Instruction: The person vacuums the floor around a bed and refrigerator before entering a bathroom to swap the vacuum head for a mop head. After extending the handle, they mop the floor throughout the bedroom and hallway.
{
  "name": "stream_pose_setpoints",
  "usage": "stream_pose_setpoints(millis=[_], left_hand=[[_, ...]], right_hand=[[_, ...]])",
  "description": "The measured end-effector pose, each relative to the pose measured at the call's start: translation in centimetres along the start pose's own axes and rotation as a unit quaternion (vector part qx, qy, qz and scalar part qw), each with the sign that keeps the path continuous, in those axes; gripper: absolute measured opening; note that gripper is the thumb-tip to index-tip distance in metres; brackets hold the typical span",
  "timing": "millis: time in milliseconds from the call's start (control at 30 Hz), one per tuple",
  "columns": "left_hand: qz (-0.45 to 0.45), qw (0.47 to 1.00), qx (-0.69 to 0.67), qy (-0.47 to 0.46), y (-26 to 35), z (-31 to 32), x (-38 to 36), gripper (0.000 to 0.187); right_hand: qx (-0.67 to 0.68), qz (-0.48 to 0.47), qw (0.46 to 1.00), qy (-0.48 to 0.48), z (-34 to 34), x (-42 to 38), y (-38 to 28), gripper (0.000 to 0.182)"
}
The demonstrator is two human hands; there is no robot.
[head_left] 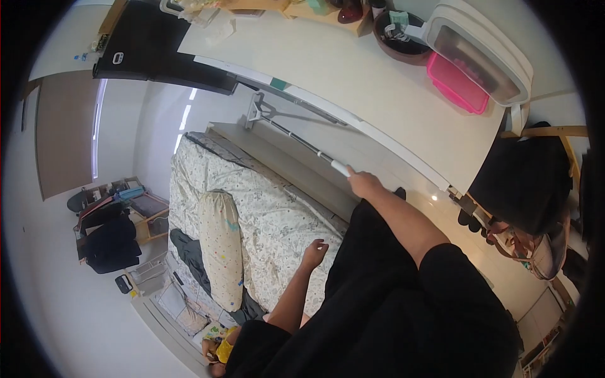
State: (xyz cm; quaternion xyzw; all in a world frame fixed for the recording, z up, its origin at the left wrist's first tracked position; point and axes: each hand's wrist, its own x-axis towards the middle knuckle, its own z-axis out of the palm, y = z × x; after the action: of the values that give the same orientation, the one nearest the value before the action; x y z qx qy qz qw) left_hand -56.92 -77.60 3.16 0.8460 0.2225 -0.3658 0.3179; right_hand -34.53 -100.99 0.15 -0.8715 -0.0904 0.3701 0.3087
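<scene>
My right hand [364,183] is wrapped round the white grip of a mop [302,142]. Its thin metal pole runs away from me to a white and grey head [254,111] on the floor, in the gap between bed and counter. My left hand [314,254] hangs over the near side of the bed [271,201], fingers loosely curled and holding nothing. The bed has a pale patterned quilt, and a long speckled bolster [220,249] lies on it.
A long white counter [353,69] runs along the right, carrying a pink tray [455,88], a clear-lidded box [479,53] and a dark bowl [400,41]. Bags [535,252] hang at far right. A person in yellow [224,346] lies at the bed's lower left.
</scene>
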Motion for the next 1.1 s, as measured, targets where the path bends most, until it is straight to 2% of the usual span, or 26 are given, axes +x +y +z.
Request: stream_pose_setpoints(millis=[100,133,167,200,233,267,300,400,467,567,633,700,733,767,800,833,867,900,933,1000,1100], left_hand=[[-0.017,1.000,0.008,-0.014,-1.7,0.2,0.6,0.048],[-0.033,0.999,0.006,-0.028,-2.1,0.2,0.8,0.048],[-0.034,0.999,0.000,-0.037,-2.8,0.5,1.3,0.047],[-0.032,0.999,-0.002,-0.043,-3.0,0.6,1.9,0.047],[-0.024,0.998,0.028,-0.059,-3.0,0.7,2.7,0.047],[-0.016,0.996,0.055,-0.074,-3.1,1.0,3.6,0.046],[0.005,0.997,0.034,-0.068,-4.0,1.9,4.9,0.043],[-0.003,0.996,0.008,-0.094,-2.4,1.7,7.6,0.042],[0.011,0.997,-0.009,-0.079,-0.1,0.5,8.5,0.041],[0.062,0.993,-0.080,-0.056,1.4,-0.9,10.8,0.039],[0.025,0.987,-0.125,-0.097,1.5,-1.8,12.1,0.037],[0.015,0.989,-0.107,-0.097,1.7,-3.5,12.7,0.036],[0.010,0.991,-0.090,-0.097,1.8,-4.4,12.7,0.035],[0.030,0.994,-0.065,-0.084,1.6,-5.3,12.5,0.035],[0.031,0.995,-0.058,-0.081,1.3,-6.1,12.3,0.035],[0.035,0.996,-0.015,-0.075,1.0,-6.9,12.1,0.035],[0.040,0.996,0.029,-0.069,0.9,-7.9,12.1,0.035],[0.042,0.996,0.041,-0.071,0.6,-8.8,12.2,0.035],[0.050,0.995,0.066,-0.062,0.4,-9.6,12.0,0.035],[0.059,0.992,0.092,-0.061,0.0,-10.9,11.7,0.034],[0.026,0.998,0.007,-0.063,0.6,-12.4,11.8,0.033]], right_hand=[[-0.041,0.035,0.998,-0.013,-2.1,-2.5,3.8,0.047],[-0.057,0.048,0.997,-0.012,-2.2,-4.7,6.1,0.042],[-0.059,0.063,0.995,0.047,0.2,-6.9,11.0,0.040],[-0.025,0.142,0.989,-0.026,-3.4,-12.1,10.6,0.037],[-0.026,0.174,0.984,-0.026,-1.0,-16.0,17.0,0.034],[-0.187,0.093,0.973,-0.094,-0.4,-21.4,21.5,0.037],[-0.148,0.255,0.948,-0.119,-1.4,-26.9,22.8,0.042],[-0.161,0.342,0.920,-0.102,-5.5,-41.4,22.2,0.048],[-0.190,0.390,0.888,-0.155,-7.6,-43.1,19.3,0.047],[-0.193,0.352,0.907,-0.130,-6.3,-38.0,18.2,0.044],[-0.152,0.321,0.928,-0.116,-4.6,-30.5,16.7,0.046],[-0.095,0.293,0.943,-0.124,-4.0,-20.5,11.6,0.048],[-0.112,0.152,0.973,-0.136,-2.3,-16.1,11.2,0.048],[-0.049,0.197,0.976,-0.079,-1.3,-10.8,7.9,0.047],[0.015,0.153,0.985,-0.082,-2.7,-6.4,2.4,0.047],[0.039,0.102,0.993,-0.039,0.3,-1.5,1.7,0.045],[-0.011,0.021,0.999,-0.035,5.0,4.4,2.4,0.043],[0.037,0.028,0.999,-0.010,0.7,5.5,-4.4,0.040],[0.003,0.015,1.000,-0.007,5.6,10.9,-3.6,0.042],[0.031,0.084,0.996,-0.007,1.7,11.5,-9.0,0.047],[0.036,0.167,0.985,0.012,0.5,8.3,-3.5,0.049]])
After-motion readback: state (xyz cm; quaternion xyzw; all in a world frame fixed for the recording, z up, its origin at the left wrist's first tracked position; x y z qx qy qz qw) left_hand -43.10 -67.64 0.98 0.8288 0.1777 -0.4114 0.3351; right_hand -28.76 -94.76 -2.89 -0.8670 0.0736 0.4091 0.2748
